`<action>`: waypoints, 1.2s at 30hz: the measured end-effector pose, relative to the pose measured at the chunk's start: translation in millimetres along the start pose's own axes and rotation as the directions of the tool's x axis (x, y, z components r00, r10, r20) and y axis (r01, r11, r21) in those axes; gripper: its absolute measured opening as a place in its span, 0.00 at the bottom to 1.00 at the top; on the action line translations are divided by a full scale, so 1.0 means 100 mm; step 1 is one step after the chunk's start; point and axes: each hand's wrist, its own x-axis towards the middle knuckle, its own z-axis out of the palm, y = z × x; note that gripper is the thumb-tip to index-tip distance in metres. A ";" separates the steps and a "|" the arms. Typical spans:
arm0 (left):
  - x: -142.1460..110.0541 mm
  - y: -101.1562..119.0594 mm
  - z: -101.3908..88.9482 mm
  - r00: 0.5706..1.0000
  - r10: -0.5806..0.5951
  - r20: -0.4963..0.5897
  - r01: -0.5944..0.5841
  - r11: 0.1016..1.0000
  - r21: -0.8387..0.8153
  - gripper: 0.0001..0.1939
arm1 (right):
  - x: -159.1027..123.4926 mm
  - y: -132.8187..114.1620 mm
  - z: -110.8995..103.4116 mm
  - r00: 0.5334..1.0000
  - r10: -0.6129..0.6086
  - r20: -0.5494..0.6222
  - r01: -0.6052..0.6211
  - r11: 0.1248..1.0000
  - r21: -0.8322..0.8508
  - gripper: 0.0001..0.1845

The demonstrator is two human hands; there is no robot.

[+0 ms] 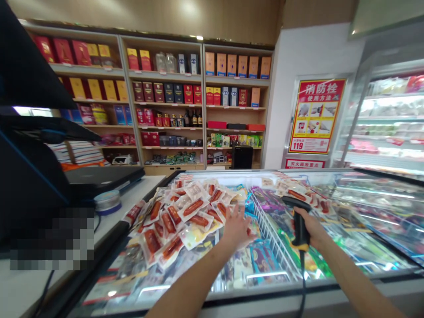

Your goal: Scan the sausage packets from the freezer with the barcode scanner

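Note:
My right hand (314, 230) is wrapped round the handle of a black and yellow barcode scanner (300, 226). Its cord hangs down toward the freezer's front edge. Just beyond the scanner's head lies a small group of vacuum-packed sausages (296, 194) on the glass. My left hand (236, 227) has its fingers spread, at the right side of a large heap of clear sausage packs (174, 216). Whether its fingertips touch a pack I cannot tell. Between the hands, a white wire basket divider (268, 234) shows through the glass.
Below the packs is a chest freezer with a glass top (228, 282) and bagged goods inside. A counter (132, 190) at the left holds a dark monitor (29, 145) and a round container (108, 202). Shelves of boxes (167, 92) line the back wall; a lit cooler (387, 119) stands right.

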 end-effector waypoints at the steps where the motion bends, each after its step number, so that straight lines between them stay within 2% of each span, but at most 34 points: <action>1: 0.02 -0.04 0.04 0.999 -0.031 0.018 0.031 0.999 0.012 0.27 | 0.01 0.02 0.01 1.000 -0.002 0.012 0.002 1.000 0.002 0.13; 4: 0.12 -0.28 0.06 0.993 -0.108 0.045 0.105 0.993 0.056 0.26 | 0.04 0.06 0.04 0.999 0.000 0.038 0.000 1.000 0.015 0.13; 7: 0.25 -0.48 0.07 0.992 -0.119 0.046 0.115 0.990 0.078 0.27 | 0.08 0.10 0.13 0.997 0.032 0.073 -0.034 0.999 0.028 0.14; 11: 0.41 -0.63 0.16 0.993 -0.111 0.043 0.106 0.988 0.109 0.28 | 0.08 0.12 0.29 0.993 0.033 0.116 -0.040 0.997 0.059 0.14; 15: 0.53 -0.76 0.19 0.986 -0.149 0.078 0.136 0.980 0.148 0.26 | 0.07 0.06 0.46 0.992 -0.022 0.127 0.005 0.991 0.131 0.12; 19: 0.61 -0.74 0.04 0.956 -0.230 0.181 0.213 0.971 0.108 0.27 | 0.10 -0.03 0.66 0.992 -0.088 0.087 0.068 0.975 0.213 0.17; 20: 0.62 -0.68 -0.01 0.957 -0.243 0.156 0.237 0.970 0.054 0.26 | 0.12 -0.03 0.73 0.992 -0.108 0.064 0.093 0.974 0.208 0.18; 22: 0.61 -0.50 -0.09 0.960 -0.280 0.029 0.281 0.945 -0.166 0.24 | 0.16 -0.01 0.90 0.983 -0.182 0.014 0.178 0.971 0.162 0.19; 23: 0.60 -0.38 -0.12 0.947 -0.320 -0.036 0.291 0.898 -0.329 0.22 | 0.17 0.03 0.99 0.969 -0.247 -0.011 0.246 0.962 0.121 0.19; 24: 0.59 -0.27 -0.13 0.925 -0.377 -0.046 0.302 0.804 -0.512 0.22 | 0.18 0.08 1.09 0.945 -0.324 -0.033 0.326 0.943 0.068 0.18; 26: 0.55 -0.06 -0.13 0.893 -0.446 0.064 0.314 0.513 -0.799 0.24 | 0.17 0.21 1.29 0.869 -0.492 -0.046 0.489 0.870 -0.069 0.17; 29: 0.46 0.06 -0.13 0.855 -0.468 0.226 0.292 0.073 -0.954 0.25 | 0.13 0.39 1.50 0.743 -0.666 0.061 0.653 0.703 -0.283 0.18; 31: 0.35 -0.01 -0.16 0.809 -0.504 0.303 0.276 -0.130 -0.952 0.25 | 0.16 0.41 1.52 0.668 -0.714 0.210 0.729 0.573 -0.374 0.18; 32: 0.29 -0.08 -0.19 0.786 -0.516 0.340 0.278 -0.196 -0.940 0.24 | 0.22 0.38 1.50 0.634 -0.726 0.267 0.756 0.507 -0.415 0.18; 34: 0.17 -0.22 -0.27 0.763 -0.515 0.392 0.294 -0.264 -0.919 0.23 | 0.43 0.25 1.38 0.594 -0.740 0.315 0.757 0.381 -0.532 0.16; 36: 0.08 -0.35 -0.33 0.763 -0.496 0.415 0.307 -0.288 -0.907 0.22 | 0.73 0.06 1.20 0.610 -0.733 0.301 0.658 0.257 -0.708 0.18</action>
